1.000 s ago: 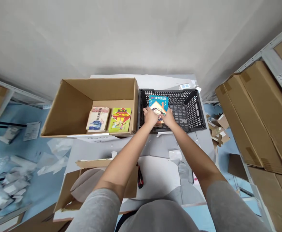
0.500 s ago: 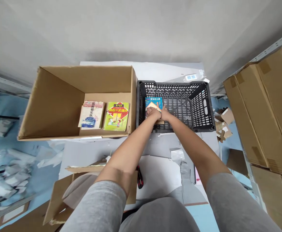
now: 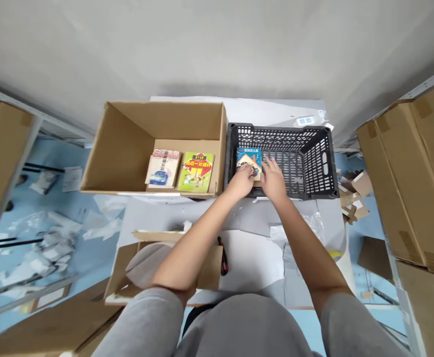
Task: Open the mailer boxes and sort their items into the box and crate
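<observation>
A small blue picture book [image 3: 254, 157] lies face up at the left end of the black plastic crate [image 3: 281, 194]. My left hand [image 3: 241, 181] rests over its lower left part, fingers extended across the cover. At the book's right edge is my right hand [image 3: 274, 180], open, with fingers pointing into the crate; whether it touches the book I cannot tell. A strip of brown shows below the book's lower edge. Left of the crate, a cardboard box [image 3: 187, 119] holds a pale-covered stack of books [image 3: 162, 169] and a green and red book [image 3: 196, 173] side by side.
A red and black tool [image 3: 224, 263] lies on the table [image 3: 252, 260] near my body. An open carton [image 3: 122, 267] is at the lower left. A white power strip [image 3: 309, 120] sits behind the crate. Large cartons [image 3: 399, 183] stand at the right.
My hands have moved apart, with the right one shifting to the book's right side, so more of the cover shows. The camera view has turned slightly left.
</observation>
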Demonstrator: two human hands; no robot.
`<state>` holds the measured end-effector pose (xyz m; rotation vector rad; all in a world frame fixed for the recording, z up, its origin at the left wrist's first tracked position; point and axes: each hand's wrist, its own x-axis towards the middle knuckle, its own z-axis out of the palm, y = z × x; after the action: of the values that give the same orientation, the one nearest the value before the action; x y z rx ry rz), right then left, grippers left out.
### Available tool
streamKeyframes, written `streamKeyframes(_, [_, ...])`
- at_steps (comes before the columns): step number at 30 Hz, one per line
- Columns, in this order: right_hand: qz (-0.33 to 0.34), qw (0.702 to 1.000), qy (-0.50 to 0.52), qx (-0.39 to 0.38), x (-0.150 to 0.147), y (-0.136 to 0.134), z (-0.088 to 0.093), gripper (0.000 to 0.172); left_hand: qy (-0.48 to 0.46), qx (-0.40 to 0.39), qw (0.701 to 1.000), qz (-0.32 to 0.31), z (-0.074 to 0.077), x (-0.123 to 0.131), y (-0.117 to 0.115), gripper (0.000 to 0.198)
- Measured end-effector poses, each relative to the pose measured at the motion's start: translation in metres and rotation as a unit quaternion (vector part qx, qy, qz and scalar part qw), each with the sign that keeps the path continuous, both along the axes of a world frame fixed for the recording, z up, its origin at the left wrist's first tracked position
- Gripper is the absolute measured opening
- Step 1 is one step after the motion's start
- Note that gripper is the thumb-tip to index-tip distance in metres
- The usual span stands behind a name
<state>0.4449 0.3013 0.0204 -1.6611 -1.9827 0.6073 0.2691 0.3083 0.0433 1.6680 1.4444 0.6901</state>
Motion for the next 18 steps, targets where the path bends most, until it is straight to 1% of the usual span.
streamKeyframes(2, [-0.017,0.996,0.073,0.045,-0.013,-0.06,0.025,0.053,-0.034,0.089,0.995,0.013,0.047,-0.036,-0.056,0.043])
streamKeyframes(3, [-0.013,0.993,0.104,0.046,-0.023,-0.093,0.034,0.053,-0.03,0.11,0.993,0.034,0.068,-0.059,-0.087,0.042])
streamKeyframes(4, [0.001,0.991,0.131,0.033,-0.034,-0.128,0.04,0.052,-0.015,0.12,0.991,0.061,0.086,-0.083,-0.118,0.04])
streamKeyframes(5, [0.024,0.988,0.151,0.008,-0.046,-0.162,0.043,0.052,0.009,0.125,0.988,0.092,0.1,-0.108,-0.149,0.038])
streamKeyframes(6, [0.043,0.985,0.166,-0.019,-0.058,-0.195,0.044,0.051,0.042,0.128,0.983,0.126,0.107,-0.134,-0.179,0.038])
streamKeyframes(7, [0.068,0.981,0.175,-0.049,-0.071,-0.225,0.043,0.051,0.086,0.122,0.977,0.155,0.109,-0.16,-0.206,0.039])
streamKeyframes(8, [0.093,0.977,0.178,-0.072,-0.083,-0.251,0.04,0.052,0.133,0.115,0.968,0.18,0.106,-0.186,-0.231,0.039])
streamKeyframes(9, [0.117,0.973,0.177,-0.092,-0.095,-0.274,0.036,0.054,0.179,0.1,0.958,0.202,0.099,-0.211,-0.253,0.041])
streamKeyframes(11, [0.159,0.965,0.167,-0.123,-0.116,-0.308,0.027,0.058,0.251,0.062,0.939,0.227,0.076,-0.254,-0.288,0.046])
streamKeyframes(12, [0.174,0.962,0.158,-0.14,-0.126,-0.319,0.022,0.061,0.269,0.04,0.936,0.222,0.062,-0.273,-0.302,0.05])
streamKeyframes(14, [0.187,0.955,0.135,-0.189,-0.145,-0.332,0.011,0.068,0.275,0.001,0.94,0.2,0.036,-0.303,-0.322,0.059])
streamKeyframes(15, [0.181,0.95,0.125,-0.22,-0.155,-0.335,0.006,0.072,0.272,-0.017,0.943,0.192,0.025,-0.314,-0.329,0.064])
streamKeyframes(18, [0.118,0.941,0.108,-0.298,-0.183,-0.338,-0.008,0.083,0.221,-0.078,0.953,0.192,-0.005,-0.338,-0.338,0.081])
